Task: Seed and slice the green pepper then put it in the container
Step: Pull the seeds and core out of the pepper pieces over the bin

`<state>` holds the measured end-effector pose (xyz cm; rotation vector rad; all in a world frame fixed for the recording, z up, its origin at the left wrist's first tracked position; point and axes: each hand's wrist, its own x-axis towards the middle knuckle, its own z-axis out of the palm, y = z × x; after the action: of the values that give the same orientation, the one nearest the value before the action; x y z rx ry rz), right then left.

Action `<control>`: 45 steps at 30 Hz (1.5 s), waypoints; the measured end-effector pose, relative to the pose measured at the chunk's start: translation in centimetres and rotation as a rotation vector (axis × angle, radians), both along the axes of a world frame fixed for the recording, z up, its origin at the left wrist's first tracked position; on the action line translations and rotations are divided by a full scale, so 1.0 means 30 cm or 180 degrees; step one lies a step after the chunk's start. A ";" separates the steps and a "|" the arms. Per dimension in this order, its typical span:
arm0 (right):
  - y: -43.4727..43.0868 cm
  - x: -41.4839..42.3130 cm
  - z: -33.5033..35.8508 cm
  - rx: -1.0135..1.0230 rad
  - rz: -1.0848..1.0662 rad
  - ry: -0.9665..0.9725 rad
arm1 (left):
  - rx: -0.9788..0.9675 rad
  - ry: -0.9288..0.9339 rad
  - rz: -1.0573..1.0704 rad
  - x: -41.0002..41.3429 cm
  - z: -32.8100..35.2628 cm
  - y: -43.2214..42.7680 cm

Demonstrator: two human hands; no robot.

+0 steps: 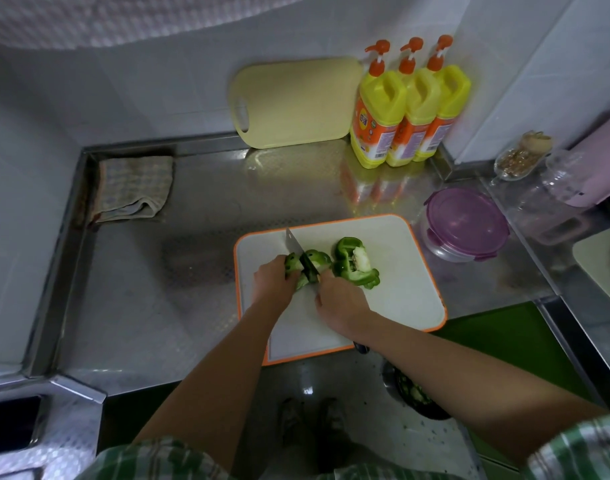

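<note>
The left hand (274, 280) curls its fingers on the green pepper piece (320, 258) on the cutting board (400, 299). The right hand (338, 299) clamps its fingers around the knife (294, 245), whose blade crosses this piece between both hands. Just right of the fingers lies the pepper half (348, 261) with its white core. Further right, the closed container (466, 225) stands on the tabletop (192, 271), near the detergent bottles (410, 109).

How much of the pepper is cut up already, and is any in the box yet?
Done: the pepper is split open on the cutting board. In hand: the left hand holds one piece while the right hand slices it with the knife. Left: the other piece has its pale core in, and the container beside the board has its lid on.
</note>
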<state>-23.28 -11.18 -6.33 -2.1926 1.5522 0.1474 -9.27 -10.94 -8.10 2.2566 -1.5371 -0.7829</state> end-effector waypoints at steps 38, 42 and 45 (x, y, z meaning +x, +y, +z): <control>-0.168 -0.445 0.001 0.0543 -0.1648 -0.1101 | 0.0116 -0.2081 -0.2333 -0.291 -0.021 -0.292; -0.175 -0.442 0.013 0.0673 -0.1636 -0.1068 | -0.0079 -0.2281 -0.2250 -0.311 -0.012 -0.280; -0.180 -0.437 0.026 0.0680 -0.1541 -0.1057 | -0.0068 -0.2248 -0.2196 -0.321 0.003 -0.278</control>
<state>-36.40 -16.59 -5.55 -1.5355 1.7248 -0.1850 -18.91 -19.27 -8.02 2.0795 -2.6958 -0.0617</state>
